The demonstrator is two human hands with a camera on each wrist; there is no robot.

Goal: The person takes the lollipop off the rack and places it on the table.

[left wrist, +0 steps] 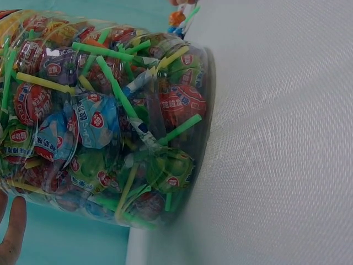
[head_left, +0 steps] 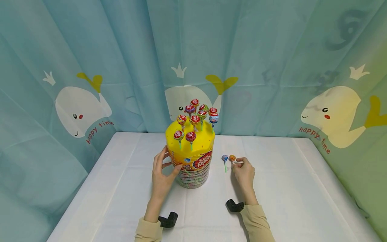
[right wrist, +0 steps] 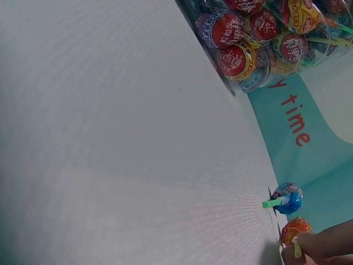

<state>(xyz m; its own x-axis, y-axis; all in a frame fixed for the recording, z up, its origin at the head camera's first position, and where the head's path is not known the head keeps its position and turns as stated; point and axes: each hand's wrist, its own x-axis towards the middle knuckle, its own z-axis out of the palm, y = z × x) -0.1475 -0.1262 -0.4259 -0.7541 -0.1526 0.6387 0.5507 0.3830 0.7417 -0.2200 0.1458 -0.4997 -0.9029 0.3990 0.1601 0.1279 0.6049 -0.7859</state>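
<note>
Right hand rests on the worktop with its fingertips pinched on the stick of an orange lollipop, whose wrapped head lies on the cloth just beyond the fingers. Just to the inner side of that hand lies a blue lollipop with a green stick, close beside the orange one; the right wrist view shows the two heads near each other, not clearly touching.

Left hand is spread against the side of the lollipop tub, fingers straight along its wall and thumb pressed to the front, so it touches the tub without curling round it. The tub is a clear round container packed with wrapped lollipops in red, blue, purple and green, their green and yellow sticks crossing every way. A yellow lid with holes caps it, and about ten lollipops stand upright in the holes, above and beyond the left hand's fingers.

Both forearms wear beige sleeves with a black mount at each wrist. The worktop is covered by a white cloth. Behind and to both sides hangs a teal curtain printed with pale whales and the words "happy time".
</note>
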